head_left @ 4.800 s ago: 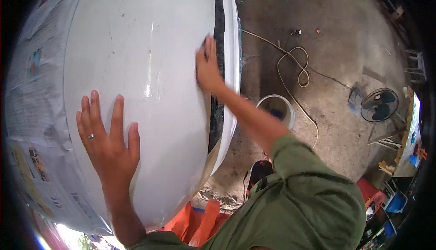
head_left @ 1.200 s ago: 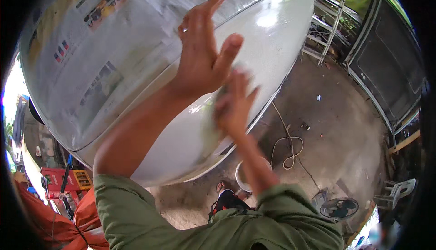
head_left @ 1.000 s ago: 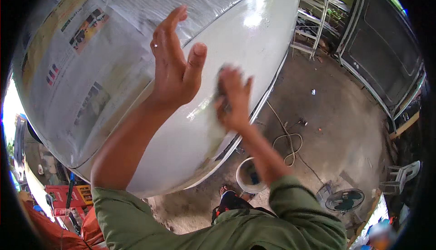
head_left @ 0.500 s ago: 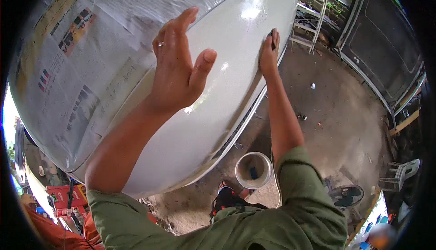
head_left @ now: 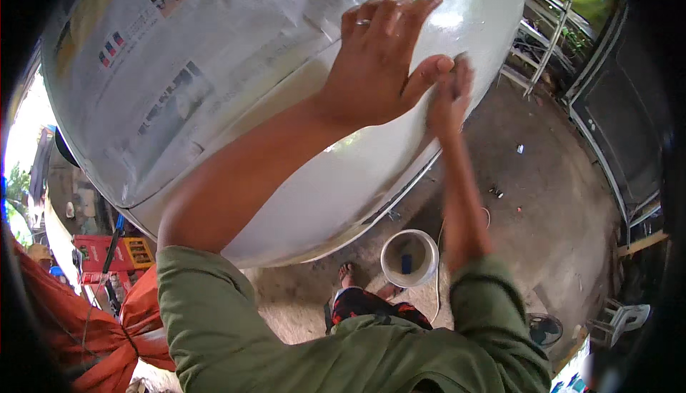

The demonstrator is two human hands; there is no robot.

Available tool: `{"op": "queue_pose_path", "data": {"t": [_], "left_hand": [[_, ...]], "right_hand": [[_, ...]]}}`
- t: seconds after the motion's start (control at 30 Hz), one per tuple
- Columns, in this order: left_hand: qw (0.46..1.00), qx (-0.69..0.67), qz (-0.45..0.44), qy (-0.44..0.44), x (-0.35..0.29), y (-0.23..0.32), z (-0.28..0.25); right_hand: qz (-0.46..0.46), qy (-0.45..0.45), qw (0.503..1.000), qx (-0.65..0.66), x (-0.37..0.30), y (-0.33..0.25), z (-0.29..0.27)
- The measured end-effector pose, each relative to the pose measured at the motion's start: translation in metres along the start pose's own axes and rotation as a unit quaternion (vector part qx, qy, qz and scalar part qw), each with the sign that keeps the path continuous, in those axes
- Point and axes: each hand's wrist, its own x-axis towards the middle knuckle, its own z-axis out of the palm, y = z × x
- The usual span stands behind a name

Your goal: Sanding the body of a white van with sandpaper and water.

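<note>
A white, wet-looking, glossy curved body panel (head_left: 336, 200), apparently a vehicle's, spreads below my hands. My left hand (head_left: 379, 64), with a ring on one finger, is open, its fingers stretched out over the panel near the edge of the newspaper masking (head_left: 236, 43). Its thumb tip overlaps my right hand in view; whether they touch I cannot tell. My right hand (head_left: 449, 103), smeared by motion, is on the panel near its right edge. It is closed on a small dark pad (head_left: 458, 78), mostly hidden by the fingers.
A whitish bucket (head_left: 410, 257) with a dark blue piece inside stands on the floor near my feet. A ladder (head_left: 543, 28) is at the far right, beside a dark panel in a frame (head_left: 629, 100). Red crates (head_left: 107, 254) and orange cloth (head_left: 64, 321) lie left. A fan (head_left: 544, 330) stands lower right.
My left hand has moved right and farther away, closer to my right hand. My right hand, with the dark pad, has shifted along the panel. The whole view has turned slightly.
</note>
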Motion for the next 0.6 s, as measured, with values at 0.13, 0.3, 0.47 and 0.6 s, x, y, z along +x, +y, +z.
{"op": "queue_pose_path", "data": {"t": [0.13, 0.3, 0.47, 0.6], "left_hand": [[0.999, 0.002, 0.005, 0.043, -0.005, -0.011, -0.019], [0.995, 0.021, 0.071, 0.064, -0.008, 0.006, -0.147], [0.980, 0.013, 0.119, 0.161, 0.013, 0.028, -0.218], [0.964, 0.131, 0.232, 0.011, 0.003, 0.021, -0.267]], "right_hand": [[-0.224, -0.203, 0.951, -0.068, -0.164, -0.145, 0.021], [-0.141, -0.067, 0.987, -0.048, -0.070, -0.097, -0.004], [-0.107, -0.153, 0.973, -0.133, -0.147, -0.185, 0.038], [-0.244, -0.155, 0.956, 0.045, -0.191, -0.217, 0.037]]}}
